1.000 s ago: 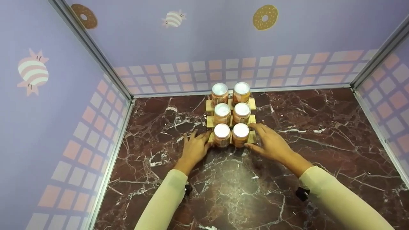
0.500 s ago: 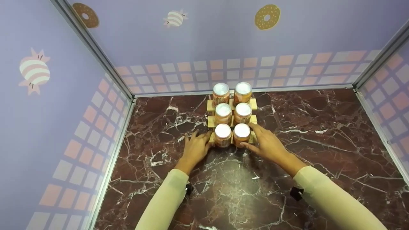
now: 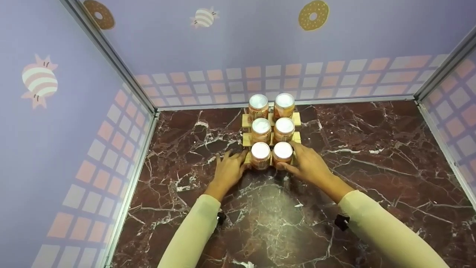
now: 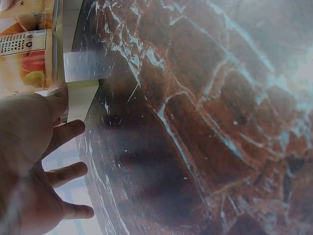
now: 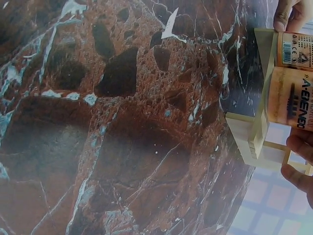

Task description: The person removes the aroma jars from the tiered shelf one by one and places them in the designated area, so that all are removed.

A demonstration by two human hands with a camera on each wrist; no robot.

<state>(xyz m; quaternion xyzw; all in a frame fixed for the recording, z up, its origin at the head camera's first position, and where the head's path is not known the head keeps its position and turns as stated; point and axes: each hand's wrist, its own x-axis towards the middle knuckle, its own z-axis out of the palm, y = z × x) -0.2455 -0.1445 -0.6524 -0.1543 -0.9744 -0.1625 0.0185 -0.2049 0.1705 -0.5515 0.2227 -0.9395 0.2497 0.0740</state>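
Note:
Several orange drink cans with pale tops stand in two columns on a stepped wooden stand. My left hand is at the stand's front left end, thumb in front and forefinger behind, pinching it. Its other fingers spread out over the table, as the left wrist view shows. My right hand grips the front right can, thumb across its front and fingers along its right side. In the right wrist view that can sits on the step, with fingertips beside it.
Under the stand is a dark red marbled table with white veins. A purple back wall rises close behind the stand. Side walls close in the left and right. Black wrist cameras sit under the pale sleeves.
My right hand has shifted left, its thumb sliding onto the front of the front right can. The left hand keeps its place at the stand. The head view has tilted slightly.

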